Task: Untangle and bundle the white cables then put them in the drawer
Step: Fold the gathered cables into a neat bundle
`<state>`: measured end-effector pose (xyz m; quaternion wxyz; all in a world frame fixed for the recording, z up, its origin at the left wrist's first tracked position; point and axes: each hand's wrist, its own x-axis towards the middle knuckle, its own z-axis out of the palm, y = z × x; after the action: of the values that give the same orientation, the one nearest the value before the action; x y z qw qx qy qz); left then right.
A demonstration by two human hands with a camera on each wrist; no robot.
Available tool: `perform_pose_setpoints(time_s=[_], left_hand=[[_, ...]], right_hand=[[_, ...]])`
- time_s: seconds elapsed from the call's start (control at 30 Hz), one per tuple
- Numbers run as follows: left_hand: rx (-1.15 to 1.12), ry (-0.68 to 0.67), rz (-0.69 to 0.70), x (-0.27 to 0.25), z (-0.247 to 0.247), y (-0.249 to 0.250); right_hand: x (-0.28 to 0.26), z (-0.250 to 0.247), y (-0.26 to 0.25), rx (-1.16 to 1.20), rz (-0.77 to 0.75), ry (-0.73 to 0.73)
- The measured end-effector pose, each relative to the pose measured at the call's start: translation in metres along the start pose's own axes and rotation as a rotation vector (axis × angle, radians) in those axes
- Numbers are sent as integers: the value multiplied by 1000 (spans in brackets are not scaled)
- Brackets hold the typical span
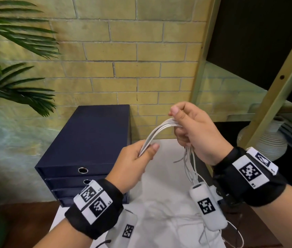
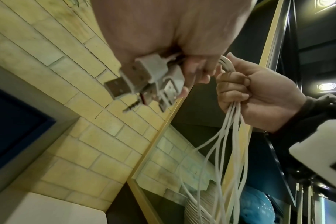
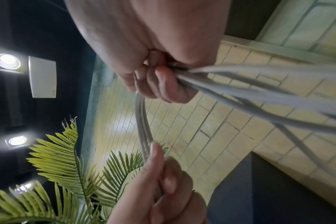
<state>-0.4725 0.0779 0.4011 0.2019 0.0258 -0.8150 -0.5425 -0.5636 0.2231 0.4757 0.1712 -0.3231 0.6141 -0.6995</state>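
Observation:
Several white cables [image 1: 156, 132] run as one bunch between both hands, held in the air above a white table [image 1: 159, 208]. My left hand [image 1: 138, 158] grips the bunch near its plug ends; the white USB plugs [image 2: 144, 78] stick out below the palm. My right hand [image 1: 189, 129] grips the cables [image 3: 259, 91] higher up, and their loose lengths [image 2: 226, 151] hang down from its fist. The dark blue drawer unit [image 1: 91, 149] stands at the left rear of the table, all its drawers closed.
A yellow brick wall [image 1: 132, 59] rises behind the table. Palm fronds [image 1: 16, 83] reach in from the left. A gold-framed shelf [image 1: 266, 97] with a ribbed white vase [image 1: 270, 140] stands to the right. A thin cable loop [image 1: 234, 235] lies on the table's right edge.

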Motion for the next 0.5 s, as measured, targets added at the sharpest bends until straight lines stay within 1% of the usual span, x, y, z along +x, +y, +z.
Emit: perform_pose_setpoints(time_s=[0.07, 0.1, 0.2, 0.27, 0.37, 0.5], left_hand=[[13, 26, 42, 1, 1, 2], [10, 35, 39, 1, 3, 3], [-9, -6, -5, -3, 12, 9], [-43, -35, -44, -5, 18, 13], [-69, -41, -75, -5, 23, 20], [-107, -39, -65, -2, 21, 21]], right_hand=[[0, 3, -3, 70, -3, 8], [0, 6, -5, 97, -6, 16], [0, 16, -10, 146, -1, 33], [0, 23, -13, 173, 5, 20], [0, 31, -18, 226, 2, -16], [0, 38, -26, 235, -18, -48]])
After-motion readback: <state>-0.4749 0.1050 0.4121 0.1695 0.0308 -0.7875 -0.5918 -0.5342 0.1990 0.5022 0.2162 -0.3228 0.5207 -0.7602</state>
